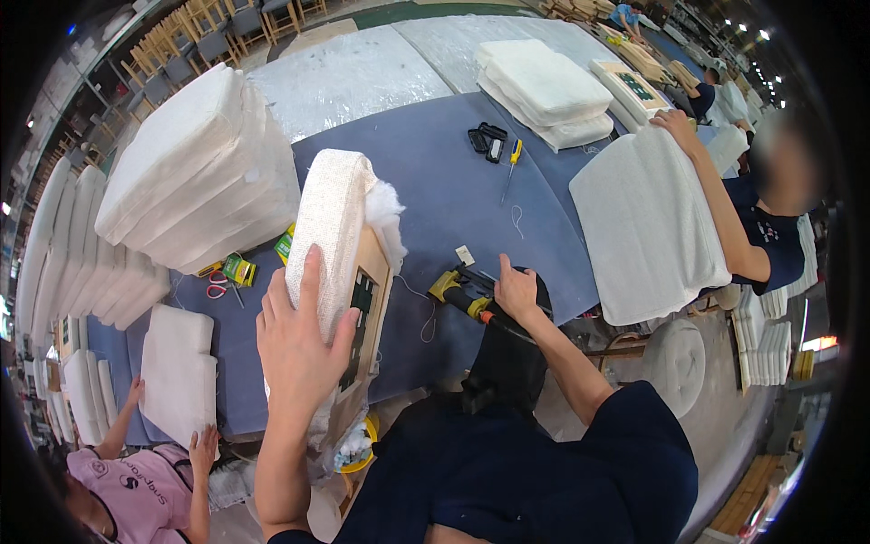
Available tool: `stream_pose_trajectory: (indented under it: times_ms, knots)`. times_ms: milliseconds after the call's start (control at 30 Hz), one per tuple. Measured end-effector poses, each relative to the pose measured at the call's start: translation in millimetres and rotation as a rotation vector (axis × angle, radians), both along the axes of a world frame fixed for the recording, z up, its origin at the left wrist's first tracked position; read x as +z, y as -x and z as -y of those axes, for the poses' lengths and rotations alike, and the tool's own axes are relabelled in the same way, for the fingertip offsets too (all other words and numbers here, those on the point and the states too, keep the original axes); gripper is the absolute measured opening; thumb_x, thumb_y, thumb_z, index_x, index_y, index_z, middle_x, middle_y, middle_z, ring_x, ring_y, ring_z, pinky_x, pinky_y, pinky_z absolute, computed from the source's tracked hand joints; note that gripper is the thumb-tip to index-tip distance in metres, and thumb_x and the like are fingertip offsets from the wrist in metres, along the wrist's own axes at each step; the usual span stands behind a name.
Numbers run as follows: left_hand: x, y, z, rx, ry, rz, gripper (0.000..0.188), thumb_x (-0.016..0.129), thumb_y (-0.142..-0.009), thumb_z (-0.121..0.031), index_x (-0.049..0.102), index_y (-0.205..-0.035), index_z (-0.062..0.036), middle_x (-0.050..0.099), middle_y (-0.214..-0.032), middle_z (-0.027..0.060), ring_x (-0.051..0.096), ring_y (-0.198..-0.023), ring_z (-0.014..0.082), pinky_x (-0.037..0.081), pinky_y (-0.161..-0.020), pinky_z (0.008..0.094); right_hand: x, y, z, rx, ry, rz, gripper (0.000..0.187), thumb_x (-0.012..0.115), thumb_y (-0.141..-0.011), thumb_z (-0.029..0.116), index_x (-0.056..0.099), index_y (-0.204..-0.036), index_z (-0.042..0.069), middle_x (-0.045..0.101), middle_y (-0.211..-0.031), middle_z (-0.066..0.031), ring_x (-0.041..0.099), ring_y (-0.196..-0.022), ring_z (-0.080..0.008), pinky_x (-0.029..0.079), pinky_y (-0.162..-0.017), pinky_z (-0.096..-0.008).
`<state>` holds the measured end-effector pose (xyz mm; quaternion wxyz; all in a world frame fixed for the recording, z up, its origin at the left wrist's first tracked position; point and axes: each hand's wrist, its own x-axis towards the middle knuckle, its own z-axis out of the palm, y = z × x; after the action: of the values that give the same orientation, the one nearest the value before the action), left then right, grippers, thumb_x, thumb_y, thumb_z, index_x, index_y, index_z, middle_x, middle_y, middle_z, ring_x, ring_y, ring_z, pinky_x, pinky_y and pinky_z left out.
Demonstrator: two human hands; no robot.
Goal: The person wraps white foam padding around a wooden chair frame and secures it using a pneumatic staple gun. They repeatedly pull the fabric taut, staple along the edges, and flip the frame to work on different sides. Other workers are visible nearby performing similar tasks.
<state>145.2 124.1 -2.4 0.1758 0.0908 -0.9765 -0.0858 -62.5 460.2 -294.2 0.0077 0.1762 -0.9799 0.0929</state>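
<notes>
My left hand (304,349) steadies an upholstered seat cushion (328,204) standing on edge, its fingers along the cream fabric and its thumb toward the wooden frame side. White batting (384,213) sticks out at the top corner, and dark green webbing (362,304) shows inside the wooden frame (373,256). To the right, my right hand (518,292) is closed, with one finger raised; a thin dark thing by its fingertips is too small to name. Just left of that hand lies a yellow-and-black air staple gun (458,295) with an orange hose fitting.
Stacked cream cushions (195,172) stand left, more cushions (544,86) at the back. A screwdriver (513,163), black case (488,140) and scissors (222,287) lie on the blue-covered table (408,131). Co-workers handle a cushion (643,222) at right and another (179,367) at lower left.
</notes>
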Motion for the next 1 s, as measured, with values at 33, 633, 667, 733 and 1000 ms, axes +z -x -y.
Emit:
stream_pose_trajectory:
  times_ms: [33, 633, 667, 733, 1000]
  knots:
    - [3.2, 1.0, 1.7, -0.002, -0.009, 0.004, 0.086, 0.078, -0.095, -0.037, 0.042, -0.17, -0.0164, 0.052, -0.148, 0.031, 0.058, -0.13, 0.0464, 0.047, -0.105, 0.0526, 1.6, 4.0, 0.4, 0.008, -0.064, 0.025, 0.051, 0.069, -0.093, 0.018, 0.058, -0.139, 0.001, 0.077, -0.098, -0.0187, 0.075, -0.097, -0.0417, 0.057, -0.089, -0.0582]
    - [8.9, 1.3, 3.7, -0.011, -0.055, 0.026, 0.088, 0.08, -0.092, -0.036, 0.042, -0.17, -0.0186, 0.051, -0.149, 0.0319, 0.056, -0.132, 0.0472, 0.047, -0.105, 0.0529, -86.7, 90.1, 20.3, -0.114, 0.328, 0.447, 0.03, 0.068, -0.093, 0.032, 0.085, -0.11, 0.014, 0.083, -0.098, -0.0154, 0.08, -0.096, -0.0333, 0.061, -0.09, -0.0416]
    - [9.3, -2.2, 3.8, -0.005, -0.056, 0.038, 0.088, 0.079, -0.093, -0.035, 0.041, -0.17, -0.0183, 0.051, -0.149, 0.0317, 0.056, -0.132, 0.0471, 0.047, -0.106, 0.0528, -85.1, 85.0, 20.6, -0.12, 0.377, 0.46, 0.03, 0.065, -0.091, 0.029, 0.084, -0.104, 0.009, 0.08, -0.099, -0.0218, 0.077, -0.1, -0.0428, 0.06, -0.092, -0.0484]
    - [14.4, -0.4, 8.7, 0.008, -0.048, 0.037, 0.088, 0.079, -0.093, -0.036, 0.042, -0.17, -0.0178, 0.052, -0.149, 0.0314, 0.056, -0.133, 0.0475, 0.047, -0.106, 0.0532, -87.0, 83.9, 21.5, -0.081, 0.359, 0.464, 0.031, 0.064, -0.095, 0.032, 0.083, -0.107, 0.009, 0.078, -0.106, -0.024, 0.075, -0.105, -0.0442, 0.059, -0.095, -0.0494]
    - [16.2, -6.1, 23.3, -0.012, -0.047, -0.047, 0.086, 0.074, -0.097, -0.048, 0.041, -0.171, -0.0193, 0.052, -0.141, 0.0325, 0.058, -0.12, 0.0467, 0.049, -0.097, 0.0537, -137.4, 117.7, -1.6, 0.205, 0.265, 0.415, 0.029, 0.057, -0.104, 0.025, 0.073, -0.108, 0.001, 0.076, -0.106, -0.025, 0.072, -0.1, -0.0417, 0.056, -0.091, -0.0491]
